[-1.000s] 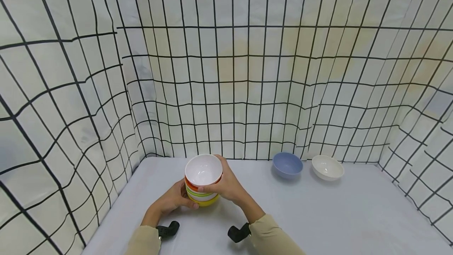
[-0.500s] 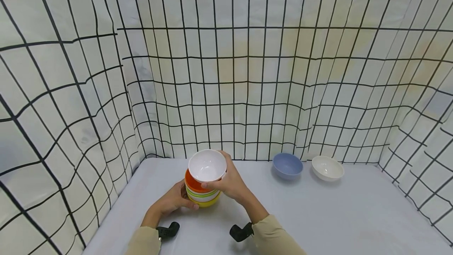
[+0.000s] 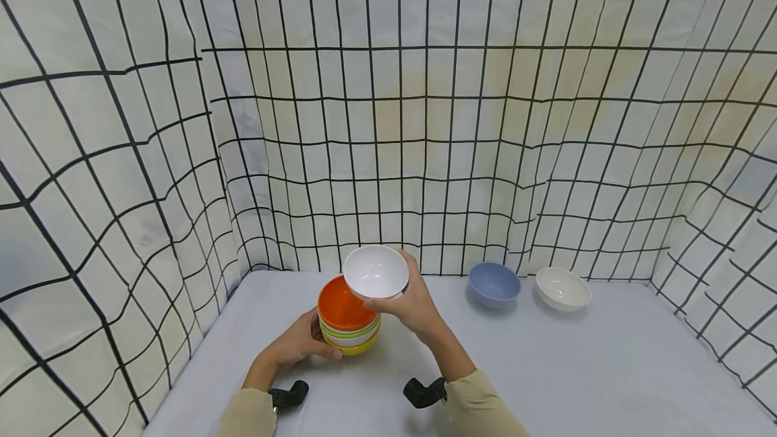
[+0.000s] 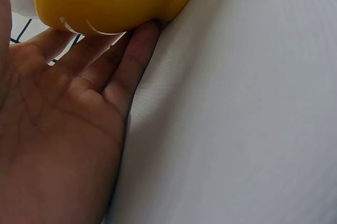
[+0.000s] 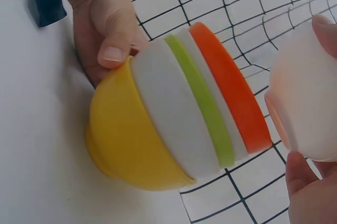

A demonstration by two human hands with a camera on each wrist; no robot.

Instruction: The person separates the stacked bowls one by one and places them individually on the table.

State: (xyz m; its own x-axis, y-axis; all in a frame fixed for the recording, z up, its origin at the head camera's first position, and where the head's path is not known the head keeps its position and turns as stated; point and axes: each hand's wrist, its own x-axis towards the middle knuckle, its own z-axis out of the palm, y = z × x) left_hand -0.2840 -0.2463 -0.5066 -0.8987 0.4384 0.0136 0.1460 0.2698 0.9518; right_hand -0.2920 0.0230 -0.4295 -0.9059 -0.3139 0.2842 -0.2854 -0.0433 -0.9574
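Note:
A white bowl (image 3: pixel 375 270) is lifted up and to the right of a stack, and my right hand (image 3: pixel 414 303) grips it with the thumb at its near side and fingers at the far side. In the right wrist view this bowl (image 5: pixel 305 95) stands apart from the stack. An orange bowl (image 3: pixel 341 303) tops the nested stack; below it come white and green rims, and a yellow bowl (image 5: pixel 124 129) forms the base. My left hand (image 3: pixel 295 344) holds the stack low on its left, thumb in front. Its fingers (image 4: pixel 134 58) touch the yellow bowl in the left wrist view.
A blue bowl (image 3: pixel 494 284) and a separate white bowl (image 3: pixel 562 288) sit at the back right of the white table (image 3: pixel 564 369). Behind and at both sides rises a white wall with a black grid (image 3: pixel 400 120). Dark wrist mounts (image 3: pixel 289 394) hang below both wrists.
My right hand has lifted the white bowl off the stack and carried it up and to the right, uncovering the orange bowl. The left hand has stayed on the stack.

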